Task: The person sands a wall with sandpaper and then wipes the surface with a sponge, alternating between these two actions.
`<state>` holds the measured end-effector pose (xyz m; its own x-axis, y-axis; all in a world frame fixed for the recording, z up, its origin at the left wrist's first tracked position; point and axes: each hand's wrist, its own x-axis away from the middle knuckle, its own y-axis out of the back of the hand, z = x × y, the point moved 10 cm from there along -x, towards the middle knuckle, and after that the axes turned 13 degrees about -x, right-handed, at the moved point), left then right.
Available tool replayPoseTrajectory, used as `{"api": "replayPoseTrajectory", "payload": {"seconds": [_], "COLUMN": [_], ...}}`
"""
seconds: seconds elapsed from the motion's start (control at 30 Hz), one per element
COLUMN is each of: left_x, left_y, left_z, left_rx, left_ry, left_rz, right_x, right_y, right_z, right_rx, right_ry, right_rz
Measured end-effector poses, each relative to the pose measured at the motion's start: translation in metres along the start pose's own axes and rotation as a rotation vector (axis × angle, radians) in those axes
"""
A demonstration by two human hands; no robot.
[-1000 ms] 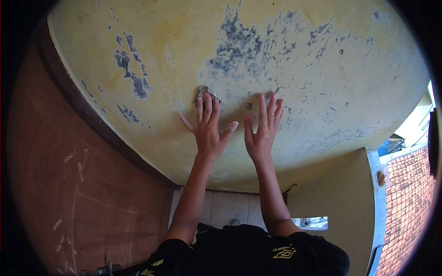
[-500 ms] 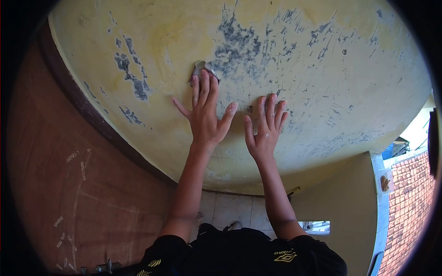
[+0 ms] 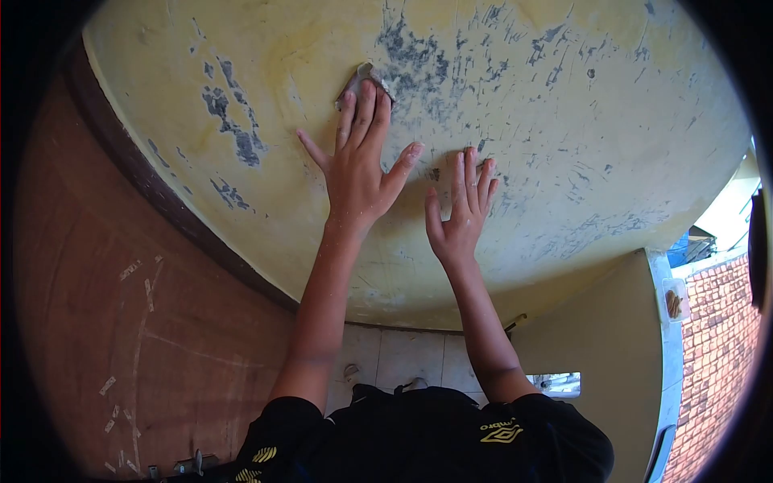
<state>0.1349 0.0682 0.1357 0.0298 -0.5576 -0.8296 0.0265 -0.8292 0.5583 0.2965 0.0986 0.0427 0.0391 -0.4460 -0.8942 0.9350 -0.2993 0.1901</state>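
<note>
My left hand (image 3: 358,173) lies against the yellow wall (image 3: 282,217), its thumb and little finger spread wide. Under its middle fingertips it presses a creased greyish sheet of sandpaper (image 3: 366,72) to the wall. White dust coats the thumb tip. Lower and to the right, my right hand (image 3: 460,221) rests open on the same wall, fingers stretched upward and nothing in it. Grey scraped patches (image 3: 411,68) show around the sandpaper and further right, where the paint is worn away. The side of the sandpaper facing the wall is hidden.
A brown door-like panel (image 3: 209,346) with tape scraps and a metal latch (image 3: 196,464) is at the left. Pale floor tiles (image 3: 403,354) lie below. On the right, a ledge carries a small clear container (image 3: 675,300), with roof tiles (image 3: 717,346) beyond.
My left hand has slid up the wall with the sandpaper, slightly rightward. My right hand has shifted up a little, and the view has moved slightly.
</note>
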Motion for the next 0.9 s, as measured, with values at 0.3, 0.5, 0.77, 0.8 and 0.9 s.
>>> {"api": "replayPoseTrajectory", "payload": {"seconds": [0.3, 0.5, 0.77, 0.8, 0.9], "left_x": [0.037, 0.066, -0.006, 0.001, 0.086], "left_y": [-0.029, -0.050, 0.004, -0.006, -0.064], "left_z": [0.011, 0.003, -0.013, -0.011, -0.013], "left_rx": [-0.051, -0.013, -0.057, -0.054, -0.037], "left_ry": [0.096, 0.126, 0.064, 0.076, 0.125], "left_rz": [0.124, 0.044, -0.118, -0.093, 0.089], "right_x": [0.015, 0.014, -0.007, -0.008, 0.008], "right_y": [0.011, 0.009, 0.025, 0.028, 0.030], "right_z": [-0.002, 0.002, -0.001, 0.000, -0.007], "right_rx": [-0.142, -0.186, -0.153, -0.171, -0.163], "right_ry": [0.050, 0.024, 0.048, 0.058, 0.029], "right_rz": [-0.042, -0.046, -0.083, -0.101, -0.091]}}
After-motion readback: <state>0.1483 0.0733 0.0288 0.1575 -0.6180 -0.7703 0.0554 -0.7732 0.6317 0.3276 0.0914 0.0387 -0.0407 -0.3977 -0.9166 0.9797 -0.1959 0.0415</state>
